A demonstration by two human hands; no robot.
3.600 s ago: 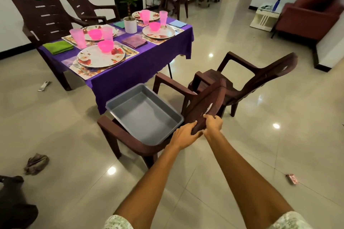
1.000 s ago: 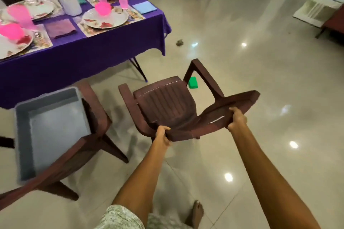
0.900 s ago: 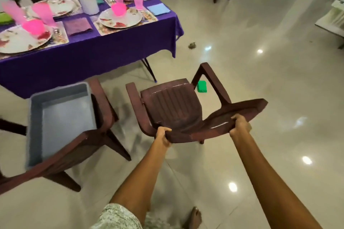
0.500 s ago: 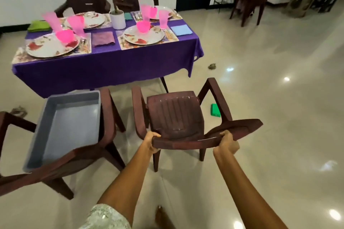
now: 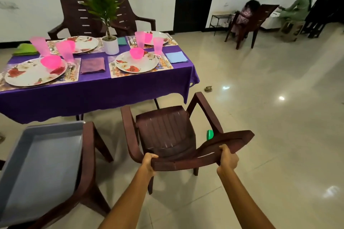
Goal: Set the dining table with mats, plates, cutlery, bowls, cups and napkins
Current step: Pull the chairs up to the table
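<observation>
My left hand and my right hand both grip the top edge of a brown plastic chair's backrest. The chair faces the dining table, which wears a purple cloth. On it lie floral mats with floral plates, pink bowls, pink cups, cutlery and folded napkins such as a blue one and a purple one.
A second brown chair at left carries an empty grey tray. A potted plant stands mid-table. Two more chairs stand behind the table. A green object and a small scrap lie on the tiled floor. People sit far right by a dark door.
I let go of the chair with the tray and took hold of the other chair. It has swung round to face the table and come closer to it.
</observation>
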